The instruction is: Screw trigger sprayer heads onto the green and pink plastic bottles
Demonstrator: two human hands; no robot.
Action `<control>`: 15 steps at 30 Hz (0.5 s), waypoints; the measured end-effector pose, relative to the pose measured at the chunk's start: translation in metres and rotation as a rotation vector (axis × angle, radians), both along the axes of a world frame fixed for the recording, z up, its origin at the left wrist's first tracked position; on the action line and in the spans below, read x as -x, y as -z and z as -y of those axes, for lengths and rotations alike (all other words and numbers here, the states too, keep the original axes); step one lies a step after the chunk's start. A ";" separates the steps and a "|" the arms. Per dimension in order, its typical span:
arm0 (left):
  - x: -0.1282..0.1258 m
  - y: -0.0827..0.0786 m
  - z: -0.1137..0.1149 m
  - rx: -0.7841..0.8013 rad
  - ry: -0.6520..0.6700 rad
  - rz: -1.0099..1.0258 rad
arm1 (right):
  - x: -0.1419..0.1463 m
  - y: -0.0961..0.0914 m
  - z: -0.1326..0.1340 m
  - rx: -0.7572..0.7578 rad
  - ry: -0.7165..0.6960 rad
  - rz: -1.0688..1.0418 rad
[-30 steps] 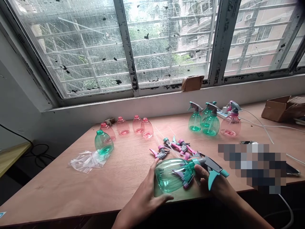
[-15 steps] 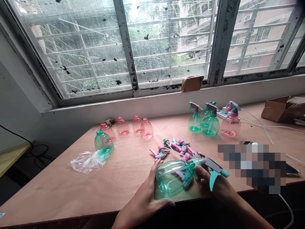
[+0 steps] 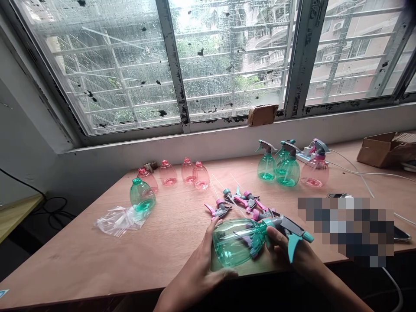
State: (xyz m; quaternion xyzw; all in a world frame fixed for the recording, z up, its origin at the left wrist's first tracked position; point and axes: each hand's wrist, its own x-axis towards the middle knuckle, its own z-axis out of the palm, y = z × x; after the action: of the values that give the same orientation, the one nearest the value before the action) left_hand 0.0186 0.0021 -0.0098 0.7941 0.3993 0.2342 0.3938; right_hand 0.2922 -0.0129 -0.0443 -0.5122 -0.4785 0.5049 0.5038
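A clear green spray bottle (image 3: 234,242) lies tilted on its side between my hands at the table's front edge, its trigger head pointing right. My left hand (image 3: 208,264) is wrapped round the base end. My right hand (image 3: 282,245) has its fingers closed at the teal collar (image 3: 268,224), below the grey and teal trigger head (image 3: 294,232). Just behind the bottle lie several loose spray heads (image 3: 249,200), pink and teal, with thin white tubes. Some of them show through the green plastic.
Headless pink bottles (image 3: 168,174) and a green bottle (image 3: 142,197) stand left, by a clear plastic bag (image 3: 118,222). Assembled spray bottles (image 3: 287,171) stand back right, near a power strip (image 3: 303,158), white cables and a cardboard box (image 3: 378,149). A blurred patch covers part of the right side.
Almost nothing differs. The view has shifted very slightly, and both hands keep the same hold on the green spray bottle.
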 end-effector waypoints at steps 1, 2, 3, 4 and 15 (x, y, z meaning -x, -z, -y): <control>0.001 0.001 0.000 0.001 0.009 0.013 | 0.000 0.000 0.000 0.004 0.001 0.004; 0.001 0.001 -0.001 0.006 0.018 0.030 | 0.000 0.000 0.001 0.007 -0.001 0.002; 0.002 0.002 -0.001 0.013 0.025 0.049 | 0.001 -0.001 0.001 0.009 -0.004 0.000; 0.004 0.003 -0.002 0.021 0.028 0.069 | 0.002 -0.001 0.001 0.010 -0.005 0.002; -0.001 0.005 -0.003 -0.011 -0.024 0.069 | 0.002 0.002 -0.005 -0.041 -0.047 0.037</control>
State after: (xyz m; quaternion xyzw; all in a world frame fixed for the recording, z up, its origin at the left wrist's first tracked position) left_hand 0.0192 0.0055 -0.0146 0.7827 0.3938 0.2684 0.4003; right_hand 0.2903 -0.0084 -0.0464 -0.4994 -0.5101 0.4971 0.4933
